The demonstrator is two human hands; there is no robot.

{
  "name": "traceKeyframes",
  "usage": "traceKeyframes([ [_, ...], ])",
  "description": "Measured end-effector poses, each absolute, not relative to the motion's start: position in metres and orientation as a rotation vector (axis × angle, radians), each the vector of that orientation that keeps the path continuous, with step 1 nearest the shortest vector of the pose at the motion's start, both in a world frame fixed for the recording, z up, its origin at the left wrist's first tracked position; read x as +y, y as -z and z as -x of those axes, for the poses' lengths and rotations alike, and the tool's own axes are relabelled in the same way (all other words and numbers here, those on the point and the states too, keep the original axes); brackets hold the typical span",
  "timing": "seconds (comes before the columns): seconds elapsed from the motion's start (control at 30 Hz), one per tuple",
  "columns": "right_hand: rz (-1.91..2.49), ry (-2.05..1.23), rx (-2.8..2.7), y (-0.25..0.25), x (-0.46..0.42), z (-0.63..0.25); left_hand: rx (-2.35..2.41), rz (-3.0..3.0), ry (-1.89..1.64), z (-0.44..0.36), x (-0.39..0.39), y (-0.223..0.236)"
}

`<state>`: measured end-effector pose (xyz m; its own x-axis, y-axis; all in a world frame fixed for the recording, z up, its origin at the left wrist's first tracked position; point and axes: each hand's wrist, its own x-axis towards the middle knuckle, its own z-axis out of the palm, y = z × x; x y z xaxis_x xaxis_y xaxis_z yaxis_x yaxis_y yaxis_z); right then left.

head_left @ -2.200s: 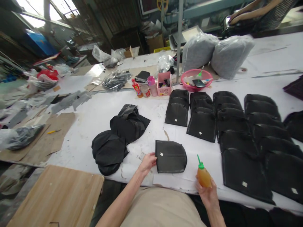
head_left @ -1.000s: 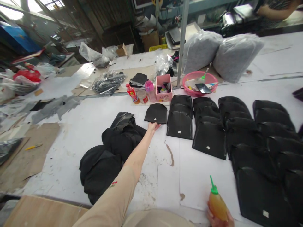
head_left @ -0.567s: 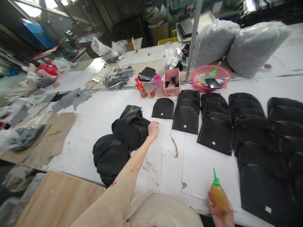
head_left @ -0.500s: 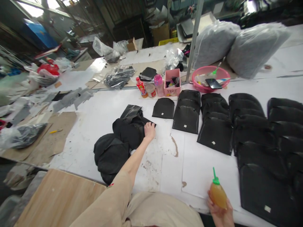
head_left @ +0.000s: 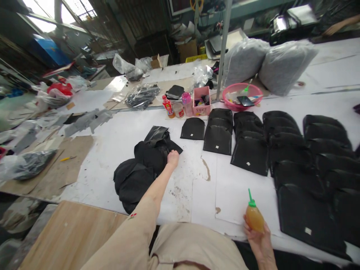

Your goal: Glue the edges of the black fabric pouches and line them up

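Note:
My left hand (head_left: 173, 159) reaches out to a loose pile of black fabric pieces (head_left: 135, 183) on the white-covered table. Its fingers are closed on the right edge of the pile, though the fingertips are partly hidden. Near the front edge of the table, my right hand (head_left: 258, 240) is wrapped around a squeeze bottle (head_left: 254, 219) of amber liquid. The green nozzle of the bottle points up. To the right lie overlapping rows of black rounded panels (head_left: 303, 210), several with a small white label. A single black panel (head_left: 192, 128) lies beyond my left hand.
Behind the panels stand a drink bottle (head_left: 168, 107), a jar (head_left: 178, 110), a pink box (head_left: 201, 108) and a pink basin (head_left: 229, 104) with a phone on it. A metal post (head_left: 223, 52) rises near two stuffed plastic bags (head_left: 284, 67). A co-worker's arm (head_left: 341, 25) shows far right.
The fingers of my left hand have curled in at the fabric edge, and the hand has shifted slightly left. My right hand still holds the bottle. The whole view has tilted a little.

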<state>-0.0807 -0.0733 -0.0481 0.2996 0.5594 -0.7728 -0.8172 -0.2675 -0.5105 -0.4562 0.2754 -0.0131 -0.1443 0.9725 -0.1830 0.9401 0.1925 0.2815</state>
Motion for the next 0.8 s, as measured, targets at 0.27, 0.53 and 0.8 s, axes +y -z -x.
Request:
traceKeyframes([
  [0.27,1.244,-1.345,0.254,0.049,-0.072,0.081,1.958,-1.443,-0.758,0.495,0.274,-0.021],
  [0.53,1.237,-1.363,0.296,0.036,-0.066,0.084,1.401,-0.981,-1.422,0.520,0.222,-0.086],
  [0.8,1.212,-1.341,0.237,0.025,-0.060,0.088,1.146,-2.318,-0.323,0.429,0.102,-0.081],
])
